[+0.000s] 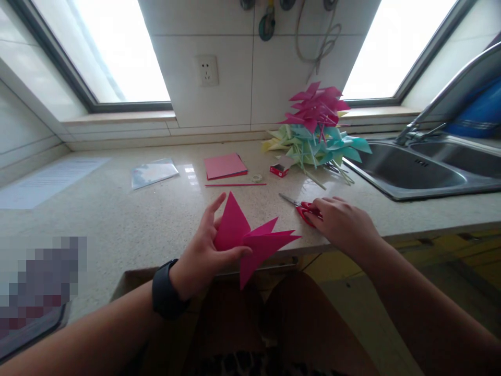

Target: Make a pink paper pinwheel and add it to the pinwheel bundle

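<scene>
My left hand holds a cut sheet of pink paper just over the counter's front edge. Its thumb presses on the paper's middle, and several pointed flaps stick out upward, to the right and downward. To the right, my right hand grips the red handles of a pair of scissors at the counter top. The scissors' blades are together and point to the upper left. Beyond the hands lie a thin pink stick and a stack of pink paper squares.
A small roll of tape and a red box lie near the stack. Pink, teal and yellow paper pinwheels are heaped beside the sink. Leftward are a clear plastic sleeve and a printed sheet.
</scene>
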Demonstrator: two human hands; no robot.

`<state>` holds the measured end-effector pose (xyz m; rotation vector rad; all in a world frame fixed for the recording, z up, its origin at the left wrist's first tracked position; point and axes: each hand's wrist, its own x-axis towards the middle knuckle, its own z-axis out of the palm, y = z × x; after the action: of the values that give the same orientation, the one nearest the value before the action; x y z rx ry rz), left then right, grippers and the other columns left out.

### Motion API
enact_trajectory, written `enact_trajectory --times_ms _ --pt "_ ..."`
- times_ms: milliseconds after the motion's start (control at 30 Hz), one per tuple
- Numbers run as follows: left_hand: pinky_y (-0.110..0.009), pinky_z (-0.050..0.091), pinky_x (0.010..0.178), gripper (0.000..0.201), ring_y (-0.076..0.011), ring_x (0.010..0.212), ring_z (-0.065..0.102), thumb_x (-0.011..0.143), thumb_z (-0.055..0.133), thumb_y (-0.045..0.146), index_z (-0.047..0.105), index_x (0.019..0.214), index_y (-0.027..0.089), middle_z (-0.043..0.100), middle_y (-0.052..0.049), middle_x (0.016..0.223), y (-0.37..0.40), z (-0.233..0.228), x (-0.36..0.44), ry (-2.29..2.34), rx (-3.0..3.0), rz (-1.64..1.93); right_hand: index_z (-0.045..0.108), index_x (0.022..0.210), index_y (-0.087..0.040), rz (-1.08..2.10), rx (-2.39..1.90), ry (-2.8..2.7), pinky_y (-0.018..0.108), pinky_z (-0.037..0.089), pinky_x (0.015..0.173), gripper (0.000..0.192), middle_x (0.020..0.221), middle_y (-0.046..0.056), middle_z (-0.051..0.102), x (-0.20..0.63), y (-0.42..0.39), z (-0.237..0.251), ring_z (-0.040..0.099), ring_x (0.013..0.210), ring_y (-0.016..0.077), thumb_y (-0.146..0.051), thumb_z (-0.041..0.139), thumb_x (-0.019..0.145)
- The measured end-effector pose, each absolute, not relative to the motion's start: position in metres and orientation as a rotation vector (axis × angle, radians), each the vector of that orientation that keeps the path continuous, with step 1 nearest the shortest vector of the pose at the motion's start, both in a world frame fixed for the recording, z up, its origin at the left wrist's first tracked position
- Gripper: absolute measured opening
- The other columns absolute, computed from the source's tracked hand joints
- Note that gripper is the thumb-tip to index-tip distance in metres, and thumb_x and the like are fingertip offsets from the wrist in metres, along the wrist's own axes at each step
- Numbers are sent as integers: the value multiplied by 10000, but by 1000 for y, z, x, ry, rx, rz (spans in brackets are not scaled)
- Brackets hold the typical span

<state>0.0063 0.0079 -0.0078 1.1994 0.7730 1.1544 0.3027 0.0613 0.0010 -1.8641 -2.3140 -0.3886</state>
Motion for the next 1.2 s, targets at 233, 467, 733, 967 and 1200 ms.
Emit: enact_trajectory --times_ms 233,467,733,967,1200 --pt "-299 566 880 758 -198 992 696 706 861 153 495 1367 221 705 -69 1144 11 -15 1 849 1151 1080 689 913 -205 -7 -1585 -1974 328 444 675 234 925 63 693 291 42 -3 630 762 199 -397 559 944" --pt "-276 577 816 461 -161 898 713 695 853 112 626 1088 195 749 -42 1056 13 -18 5 695 1132 1140 637 964 -200 959 -1240 -1682 278 475 634 165 858 29 677 239 -2 -12 612 731 170 -315 647 847" --pt "-221 552 719 401 -114 775 672 699 863 131 631 1022 180 730 3 916 9 -19 6 791 1081 1214 621 929 -232 1202 -947 -1360 217 485 638 146 850 -11 645 212 -19 -17 597 747 141 -275 701 814" --pt "-277 569 785 477 -149 825 695 674 869 119 626 1080 172 742 -33 996 7 -13 13 782 967 1290 666 1057 -254 1312 -775 -1122 303 544 785 181 913 12 695 196 -25 -30 659 842 175 -312 625 891" --pt "-218 545 690 397 -118 745 678 674 883 154 655 999 173 740 -7 883 3 -15 13 740 955 1249 704 794 -230 995 -1021 -1170 274 544 591 144 722 -15 702 190 -28 -22 647 646 163 -304 817 744"
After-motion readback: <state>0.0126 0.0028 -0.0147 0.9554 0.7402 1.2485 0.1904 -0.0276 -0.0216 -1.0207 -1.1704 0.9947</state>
